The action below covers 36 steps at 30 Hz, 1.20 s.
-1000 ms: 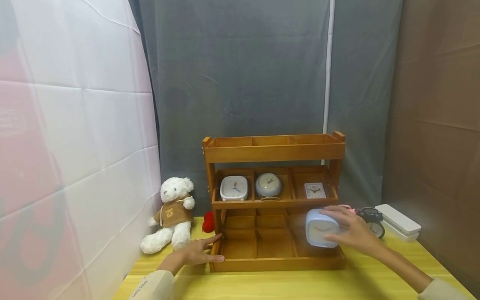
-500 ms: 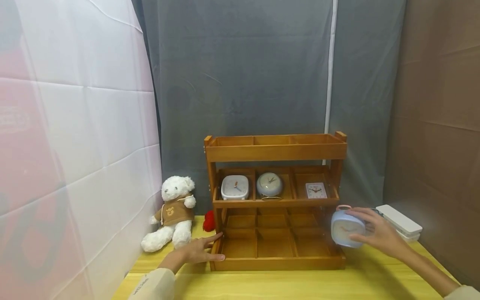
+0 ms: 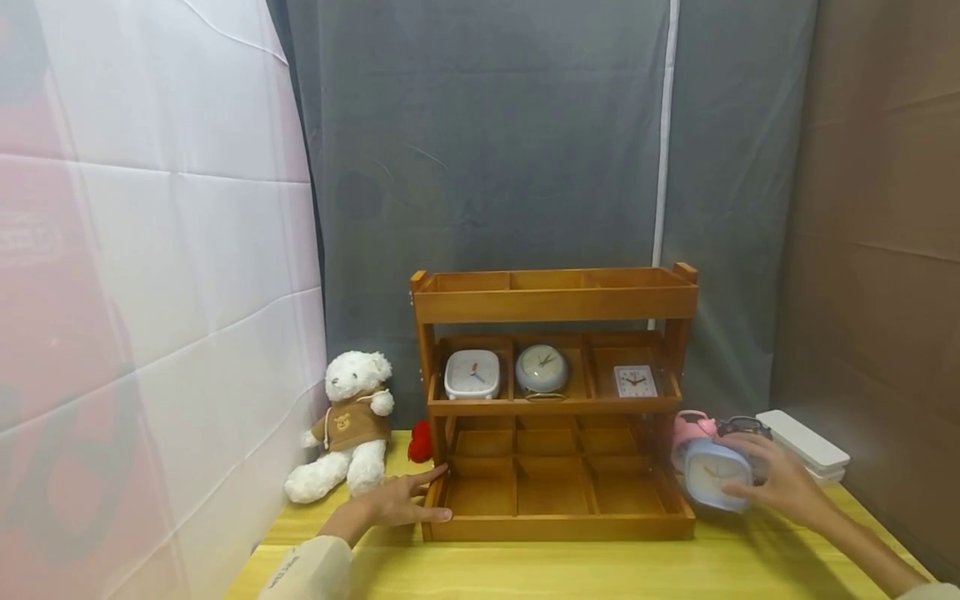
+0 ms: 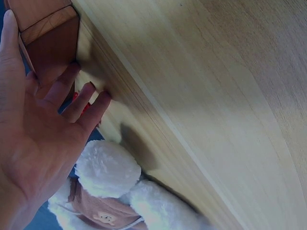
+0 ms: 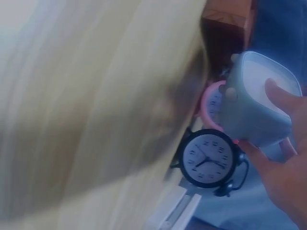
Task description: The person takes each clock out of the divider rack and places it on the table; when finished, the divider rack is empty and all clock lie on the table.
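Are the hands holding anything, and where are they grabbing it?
The right hand holds the blue clock by one side, thumb on its front. The left hand only touches the shelf.

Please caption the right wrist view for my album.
Right hand gripping a pale blue clock near a black clock and a pink clock.

I count one wooden rack. On the rack: one white clock, one round clock, one small square clock. Right of the rack: one blue clock, one pink clock, one black clock, one right hand, white boxes of unclear number. Left of the rack: one plush bear, one red item, one left hand. Clock total: six.
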{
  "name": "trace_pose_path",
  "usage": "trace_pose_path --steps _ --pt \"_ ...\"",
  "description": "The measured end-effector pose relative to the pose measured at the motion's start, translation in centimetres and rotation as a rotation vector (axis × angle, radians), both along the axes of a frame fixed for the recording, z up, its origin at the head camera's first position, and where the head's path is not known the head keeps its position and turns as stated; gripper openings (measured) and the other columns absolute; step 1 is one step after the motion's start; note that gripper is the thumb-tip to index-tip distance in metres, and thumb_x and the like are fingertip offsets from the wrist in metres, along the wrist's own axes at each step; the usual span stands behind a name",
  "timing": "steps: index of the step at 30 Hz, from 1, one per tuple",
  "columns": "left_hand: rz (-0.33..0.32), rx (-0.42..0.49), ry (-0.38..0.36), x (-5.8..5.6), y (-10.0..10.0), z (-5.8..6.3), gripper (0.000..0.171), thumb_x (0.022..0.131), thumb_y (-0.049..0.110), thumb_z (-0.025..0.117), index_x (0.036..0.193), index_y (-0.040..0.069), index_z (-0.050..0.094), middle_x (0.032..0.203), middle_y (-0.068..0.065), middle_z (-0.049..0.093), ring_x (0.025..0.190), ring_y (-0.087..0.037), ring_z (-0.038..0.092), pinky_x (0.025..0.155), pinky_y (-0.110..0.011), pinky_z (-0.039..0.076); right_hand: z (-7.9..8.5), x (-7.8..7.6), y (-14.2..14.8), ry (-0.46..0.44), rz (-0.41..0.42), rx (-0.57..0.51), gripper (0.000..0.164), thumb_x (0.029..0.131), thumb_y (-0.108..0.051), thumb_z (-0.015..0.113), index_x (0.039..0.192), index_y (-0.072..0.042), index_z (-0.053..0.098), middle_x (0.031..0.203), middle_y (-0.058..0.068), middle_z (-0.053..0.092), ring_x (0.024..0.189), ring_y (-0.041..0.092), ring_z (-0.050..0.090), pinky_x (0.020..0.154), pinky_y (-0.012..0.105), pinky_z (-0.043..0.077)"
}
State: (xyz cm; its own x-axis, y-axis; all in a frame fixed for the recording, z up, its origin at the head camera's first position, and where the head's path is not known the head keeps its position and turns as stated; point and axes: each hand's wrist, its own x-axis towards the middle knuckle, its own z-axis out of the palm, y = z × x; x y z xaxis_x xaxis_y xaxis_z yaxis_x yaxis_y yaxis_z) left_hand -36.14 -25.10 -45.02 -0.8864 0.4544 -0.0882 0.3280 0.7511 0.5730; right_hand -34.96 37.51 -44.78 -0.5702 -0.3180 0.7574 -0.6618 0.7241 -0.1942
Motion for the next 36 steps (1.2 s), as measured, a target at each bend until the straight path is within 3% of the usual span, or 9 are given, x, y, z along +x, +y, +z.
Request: trace_pose_path --steps 8,14,22,31,36 --pt "0.001 -0.005 0.002 0.3 0.1 0.2 0.094 0.09 0.059 0.075 0.164 0.015 0.035 0.153 -0.025 0.05 0.133 -0.043 0.057 0.108 -0.062 0.045 -1.7 0.1 0.2 -0.031 -0.018 0.007 0.07 0.056 -0.02 0.102 0.119 -0.007 0.074 0.114 0.014 0.073 0.104 0.007 0.062 0.085 0.011 0.045" --pt "0.0 -0.01 0.004 0.4 0.3 0.4 0.094 0.09 0.058 0.075 0.163 0.015 0.035 0.152 -0.025 0.051 0.133 -0.043 0.057 0.108 -0.063 0.044 -2.5 0.1 0.4 -0.095 0.014 -0.017 0.069 0.06 -0.017 0.101 0.122 -0.006 0.072 0.119 0.018 0.07 0.104 0.003 0.061 0.075 0.029 0.06" --pt "0.013 -0.002 -0.015 0.1 0.3 0.5 0.094 0.09 0.058 0.076 0.164 0.018 0.033 0.154 -0.027 0.049 0.136 -0.045 0.054 0.109 -0.064 0.042 -2.3 -0.6 0.3 -0.083 0.027 -0.043 0.065 0.059 -0.009 0.1 0.119 -0.01 0.074 0.119 0.016 0.072 0.112 -0.003 0.058 0.091 0.004 0.039" --pt "0.017 0.008 -0.025 0.0 0.1 0.5 0.094 0.09 0.057 0.076 0.164 0.018 0.033 0.155 -0.027 0.047 0.136 -0.045 0.053 0.109 -0.064 0.041 -1.7 -1.7 0.0 -0.172 0.021 -0.033 0.06 0.062 -0.007 0.099 0.116 -0.01 0.074 0.117 0.017 0.073 0.105 0.004 0.064 0.078 0.028 0.059" --pt "0.004 -0.021 0.012 0.4 0.2 0.4 0.093 0.091 0.057 0.075 0.163 0.016 0.035 0.15 -0.026 0.053 0.131 -0.044 0.058 0.107 -0.062 0.045 -1.7 -1.8 -0.4 -0.207 0.035 -0.054 0.057 0.062 -0.006 0.098 0.114 -0.007 0.073 0.117 0.02 0.072 0.103 0.004 0.062 0.078 0.025 0.057"
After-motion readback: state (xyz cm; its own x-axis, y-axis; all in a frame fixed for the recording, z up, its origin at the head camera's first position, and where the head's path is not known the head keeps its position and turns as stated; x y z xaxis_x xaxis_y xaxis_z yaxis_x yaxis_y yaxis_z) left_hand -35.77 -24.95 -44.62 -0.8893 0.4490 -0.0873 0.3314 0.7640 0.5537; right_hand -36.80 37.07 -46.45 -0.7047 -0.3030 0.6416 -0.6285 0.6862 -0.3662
